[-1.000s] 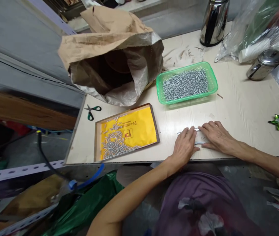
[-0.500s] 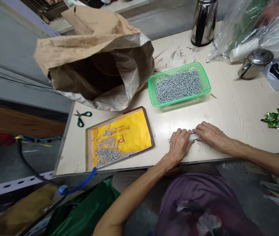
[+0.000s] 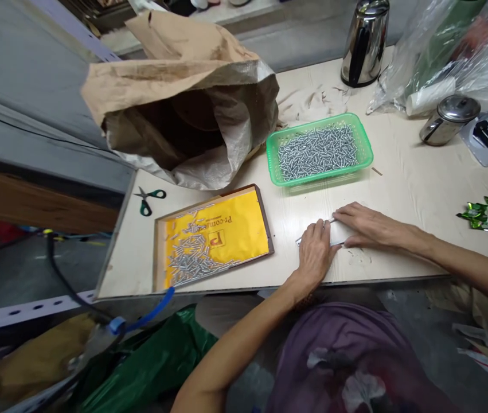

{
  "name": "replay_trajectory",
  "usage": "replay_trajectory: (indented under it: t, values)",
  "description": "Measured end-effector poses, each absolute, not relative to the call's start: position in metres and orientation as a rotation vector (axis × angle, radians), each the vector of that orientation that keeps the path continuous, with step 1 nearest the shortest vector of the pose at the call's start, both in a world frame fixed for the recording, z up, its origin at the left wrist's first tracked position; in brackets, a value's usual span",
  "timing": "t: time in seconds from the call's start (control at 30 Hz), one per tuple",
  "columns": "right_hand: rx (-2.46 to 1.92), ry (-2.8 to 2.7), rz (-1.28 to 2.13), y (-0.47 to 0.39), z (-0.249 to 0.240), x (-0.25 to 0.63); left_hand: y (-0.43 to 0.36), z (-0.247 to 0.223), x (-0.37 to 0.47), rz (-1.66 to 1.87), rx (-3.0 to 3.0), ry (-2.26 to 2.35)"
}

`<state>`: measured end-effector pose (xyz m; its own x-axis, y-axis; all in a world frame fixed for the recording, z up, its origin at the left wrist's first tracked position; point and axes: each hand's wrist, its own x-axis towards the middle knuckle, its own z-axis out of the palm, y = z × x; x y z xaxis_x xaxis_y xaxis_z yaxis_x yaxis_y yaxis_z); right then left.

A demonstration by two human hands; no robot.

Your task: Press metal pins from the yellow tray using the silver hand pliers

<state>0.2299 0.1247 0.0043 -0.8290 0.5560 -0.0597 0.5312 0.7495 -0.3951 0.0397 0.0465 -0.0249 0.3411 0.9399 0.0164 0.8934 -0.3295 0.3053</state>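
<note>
At the table's near side, a flat pale piece with thin silvery edges (image 3: 339, 232) shows between my hands; its exact kind is unclear. My left hand (image 3: 315, 248) lies over its left part, fingers bent and pressed together, thumb towards the right hand. Thin silvery ends stick out left of these fingers. My right hand (image 3: 366, 225) grips the right end, thumb on the near edge and fingers on the far one. Beyond them stands a green plastic basket (image 3: 270, 160) full of small silvery metal pieces (image 3: 319, 150). What lies beneath my palms is hidden.
Left of my hands lies a shallow tray (image 3: 265, 221) with a yellow lining and loose slim metal pieces (image 3: 190, 261). Scissors (image 3: 148, 199), a large open paper sack (image 3: 175, 74), a steel kettle (image 3: 362, 49), a small steel pot (image 3: 448, 120) and green wrappers (image 3: 487, 214) surround it.
The gap between my right thumb and fingers has widened, and more of the flat pale piece shows between my hands. The camera view has shifted slightly.
</note>
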Motion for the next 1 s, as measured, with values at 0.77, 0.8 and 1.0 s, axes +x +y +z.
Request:
replay_trajectory:
  t: [0.77, 0.8, 1.0]
  values:
    - [-0.134, -2.997, 0.342, 0.097, -0.012, 0.138, -0.037, -0.008, 0.024, 0.226, 2.365, 1.566]
    - [-0.144, -2.978, 0.366, 0.097, -0.017, 0.136, -0.041, -0.004, 0.006, 0.223, 2.36, 1.612]
    - [-0.198, -2.809, 0.549, 0.102, 0.004, 0.131, -0.014, 0.011, -0.138, 0.484, 2.096, 2.272]
